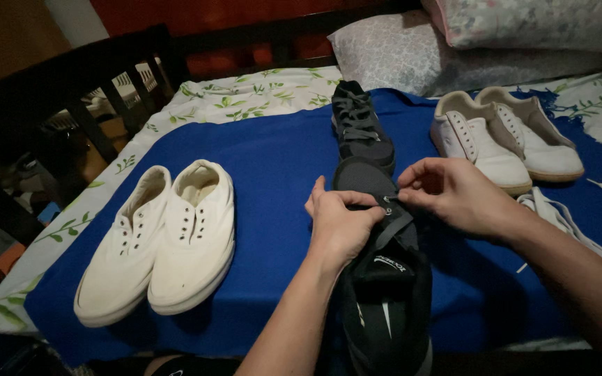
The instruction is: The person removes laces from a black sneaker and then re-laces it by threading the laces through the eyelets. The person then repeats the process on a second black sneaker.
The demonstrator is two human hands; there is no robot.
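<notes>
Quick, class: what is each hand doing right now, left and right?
Left hand: closed, gripping the near black shoe at its eyelets.
Right hand: closed, pinching the grey lace at an eyelet of that shoe.

The black low-cut sneaker [384, 292] looks like matt woven mesh with a soft fabric tongue, small metal-looking eyelets and a flat grey cloth lace [393, 230]. The pair of cream canvas slip-on shoes [158, 240] shows a coarse, dull weave over smooth rubber soles. Beneath them the blue cloth sheet [266, 160] lies matt and lightly creased, beside a dark wooden bed frame [85, 90] with a faint sheen.
</notes>
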